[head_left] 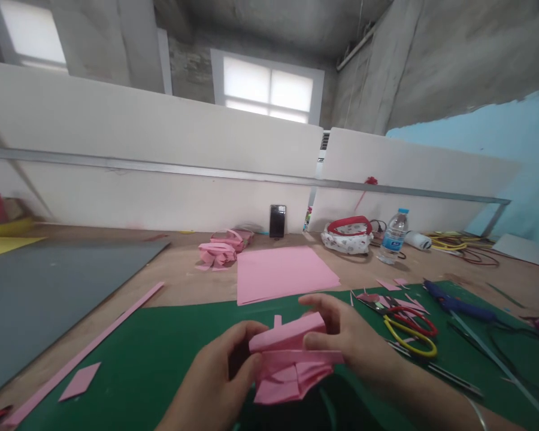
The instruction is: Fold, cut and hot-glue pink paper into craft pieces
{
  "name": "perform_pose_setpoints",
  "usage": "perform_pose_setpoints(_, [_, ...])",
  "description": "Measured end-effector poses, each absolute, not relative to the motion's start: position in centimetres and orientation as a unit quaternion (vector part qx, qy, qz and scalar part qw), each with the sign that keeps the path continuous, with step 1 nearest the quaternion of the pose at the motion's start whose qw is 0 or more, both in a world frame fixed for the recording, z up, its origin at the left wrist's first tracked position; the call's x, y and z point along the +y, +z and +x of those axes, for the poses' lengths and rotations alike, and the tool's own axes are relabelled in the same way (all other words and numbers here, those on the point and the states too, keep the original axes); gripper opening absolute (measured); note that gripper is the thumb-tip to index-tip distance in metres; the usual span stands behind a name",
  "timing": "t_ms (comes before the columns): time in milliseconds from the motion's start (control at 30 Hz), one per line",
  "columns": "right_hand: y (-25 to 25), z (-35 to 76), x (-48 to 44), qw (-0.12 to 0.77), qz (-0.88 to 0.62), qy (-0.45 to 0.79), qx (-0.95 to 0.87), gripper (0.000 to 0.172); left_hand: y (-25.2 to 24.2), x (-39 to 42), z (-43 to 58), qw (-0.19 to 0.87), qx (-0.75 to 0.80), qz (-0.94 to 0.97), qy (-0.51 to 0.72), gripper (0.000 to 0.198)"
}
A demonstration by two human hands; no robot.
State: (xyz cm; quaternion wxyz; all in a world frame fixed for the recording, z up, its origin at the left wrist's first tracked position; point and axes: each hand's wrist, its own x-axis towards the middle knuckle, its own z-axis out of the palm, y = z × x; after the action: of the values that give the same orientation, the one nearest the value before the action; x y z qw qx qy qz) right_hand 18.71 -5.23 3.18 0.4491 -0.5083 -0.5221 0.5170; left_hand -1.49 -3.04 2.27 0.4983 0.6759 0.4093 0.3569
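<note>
A folded pink paper piece (291, 359) with several pleated layers hangs just above the green cutting mat (153, 359). My left hand (218, 380) grips its left end with curled fingers. My right hand (341, 335) pinches its right end, thumb below and fingers on top. Both hands are closed on the paper.
A flat pink sheet (281, 272) lies beyond the mat, with finished pink paper shapes (220, 248) behind it. Scissors with red and yellow handles (408, 329), a blue glue gun (458, 305), pink scraps, a long pink strip (94, 347), a water bottle (393, 236), a phone (277, 221) and a grey board (36, 293) surround me.
</note>
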Motion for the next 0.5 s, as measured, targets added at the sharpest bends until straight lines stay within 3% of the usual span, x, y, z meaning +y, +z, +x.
perform_pose_setpoints(100, [2.3, 18.2, -5.3, 0.457, -0.518, 0.530, -0.491, 0.062, 1.9, -3.3, -1.3, 0.448, 0.433, 0.694, 0.360, 0.023])
perform_pose_setpoints(267, [4.1, 19.7, -5.1, 0.501, -0.521, 0.313, -0.616, 0.032, 1.6, -3.1, -1.5, 0.427, 0.444, 0.702, 0.358, 0.023])
perform_pose_setpoints(500, [5.1, 16.9, -4.9, 0.215, -0.495, 0.063, -0.840, 0.036, 1.3, -3.5, -1.3, 0.365, 0.450, 0.739, 0.343, 0.024])
